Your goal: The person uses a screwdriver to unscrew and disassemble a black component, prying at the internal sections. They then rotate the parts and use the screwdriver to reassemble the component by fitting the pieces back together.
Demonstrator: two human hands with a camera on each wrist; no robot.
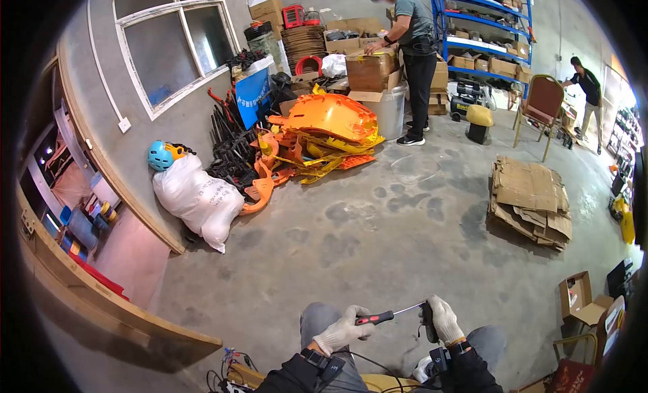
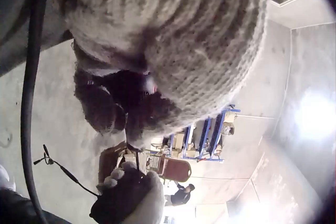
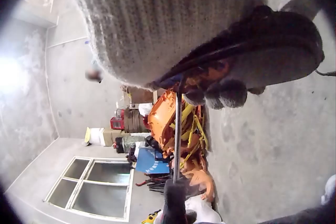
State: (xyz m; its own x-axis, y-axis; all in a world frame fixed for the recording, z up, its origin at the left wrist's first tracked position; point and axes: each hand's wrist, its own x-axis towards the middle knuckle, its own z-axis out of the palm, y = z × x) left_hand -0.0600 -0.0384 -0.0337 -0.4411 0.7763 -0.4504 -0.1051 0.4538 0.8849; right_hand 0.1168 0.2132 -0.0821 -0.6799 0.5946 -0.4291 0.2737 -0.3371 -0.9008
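Note:
My left hand [image 1: 341,332], in a whitish knit glove, grips a screwdriver [image 1: 375,319] by its red and black handle. The metal shaft [image 3: 177,134] points across to the right, its tip right at a black rounded casing [image 1: 428,323]. My right hand [image 1: 444,320], gloved alike, holds that casing up with its fingers curled round it. In the right wrist view the casing [image 3: 283,50] looks smooth and oval, and the glove hides part of it. A thin dark cord [image 2: 73,176] runs from the casing in the left wrist view.
Dark cables [image 1: 378,366] pass over my lap. Tangled wires [image 1: 233,366] lie at lower left. Flattened cardboard [image 1: 530,190], a white sack [image 1: 199,197] and orange and yellow plastic parts [image 1: 331,119] are on the floor ahead. One person [image 1: 415,48] stands at a box; another is far right.

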